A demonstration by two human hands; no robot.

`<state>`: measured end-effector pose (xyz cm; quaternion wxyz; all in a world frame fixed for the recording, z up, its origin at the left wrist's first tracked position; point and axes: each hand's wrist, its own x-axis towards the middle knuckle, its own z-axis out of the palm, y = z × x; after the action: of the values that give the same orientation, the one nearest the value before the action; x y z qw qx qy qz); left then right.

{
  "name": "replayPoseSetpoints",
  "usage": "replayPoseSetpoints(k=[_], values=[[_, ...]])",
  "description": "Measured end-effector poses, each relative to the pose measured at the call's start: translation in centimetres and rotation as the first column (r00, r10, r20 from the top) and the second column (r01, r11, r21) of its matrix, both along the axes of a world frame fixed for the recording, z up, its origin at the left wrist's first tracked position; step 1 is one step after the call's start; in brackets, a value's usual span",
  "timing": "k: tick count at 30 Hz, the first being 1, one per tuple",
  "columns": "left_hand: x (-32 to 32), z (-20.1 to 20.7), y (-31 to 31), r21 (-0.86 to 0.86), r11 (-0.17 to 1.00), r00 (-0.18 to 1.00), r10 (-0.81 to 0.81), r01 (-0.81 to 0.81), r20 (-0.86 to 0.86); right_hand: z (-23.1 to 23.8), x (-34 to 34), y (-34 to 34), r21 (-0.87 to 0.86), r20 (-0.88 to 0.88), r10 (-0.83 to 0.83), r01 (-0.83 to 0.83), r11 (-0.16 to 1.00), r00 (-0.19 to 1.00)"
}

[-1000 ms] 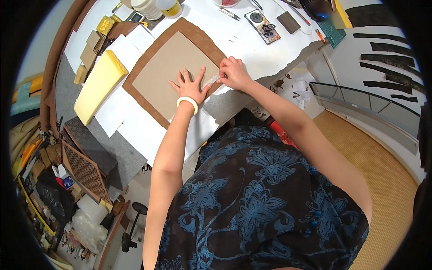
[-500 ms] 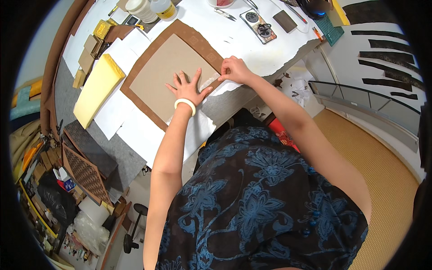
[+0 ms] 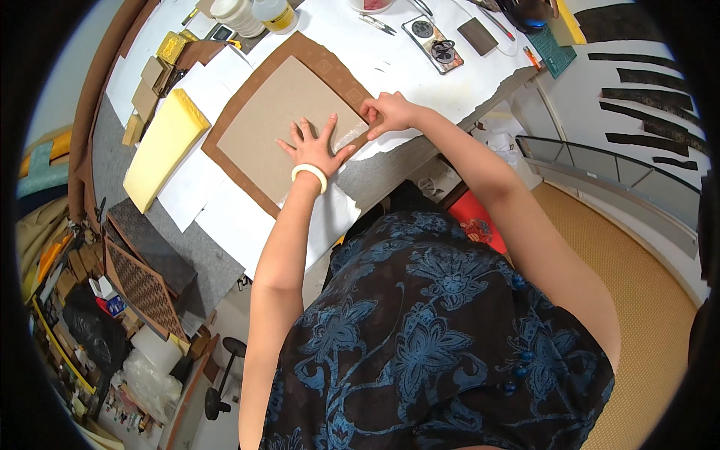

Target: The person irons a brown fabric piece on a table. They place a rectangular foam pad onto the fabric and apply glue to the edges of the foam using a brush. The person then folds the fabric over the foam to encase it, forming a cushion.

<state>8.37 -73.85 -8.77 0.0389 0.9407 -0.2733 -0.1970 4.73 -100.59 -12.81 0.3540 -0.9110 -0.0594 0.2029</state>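
A beige board (image 3: 262, 112) lies on a larger brown patterned sheet (image 3: 319, 58), whose border shows round it, folded narrow along the near right side. My left hand (image 3: 313, 153) is flat on the board near its near edge, fingers spread, with a cream bangle (image 3: 309, 177) on the wrist. At the right corner, my right hand (image 3: 391, 115) is closed, thumb and fingers bent on the sheet's edge. How much cloth lies between those fingertips is hidden. Shiny clear strips (image 3: 349, 136) show along the board's near edge.
White paper covers the table (image 3: 367, 67). A yellow foam block (image 3: 161, 150) lies left of the sheet. Beyond are a clear bottle (image 3: 273, 16), snips (image 3: 376, 24) and a patterned phone (image 3: 433, 45). A green cutting mat (image 3: 556, 54) sits at the far right.
My right hand's fingers have shifted slightly at the corner, the thumb now lower and further from the fingertips. My left hand stays flat in the same place.
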Motion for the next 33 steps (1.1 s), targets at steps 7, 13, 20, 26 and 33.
replayPoseSetpoints(k=[7,13,20,26,33], values=[[-0.2,-0.2,0.0,0.002,1.0,1.0,0.0,0.0,0.001,-0.3,0.5,0.0,0.027,-0.087,-0.049,0.051,0.998,0.995],[0.0,-0.1,-0.1,0.02,1.0,1.0,-0.016,0.016,0.003,-0.1,0.2,0.6,-0.074,-0.019,-0.078,0.076,0.994,0.997],[-0.2,0.7,-2.1,0.027,0.999,1.0,-0.027,0.027,0.011,0.8,0.8,1.2,-0.163,0.038,-0.063,0.068,0.984,0.997],[-0.6,-0.4,-2.8,0.007,1.0,1.0,0.016,-0.016,0.016,1.3,1.2,1.0,-0.117,-0.134,-0.054,0.039,0.992,0.99],[-0.7,0.0,-2.9,0.033,0.999,0.999,0.036,-0.037,0.019,1.3,-0.9,1.6,0.131,-0.008,-0.154,0.154,0.979,0.988]])
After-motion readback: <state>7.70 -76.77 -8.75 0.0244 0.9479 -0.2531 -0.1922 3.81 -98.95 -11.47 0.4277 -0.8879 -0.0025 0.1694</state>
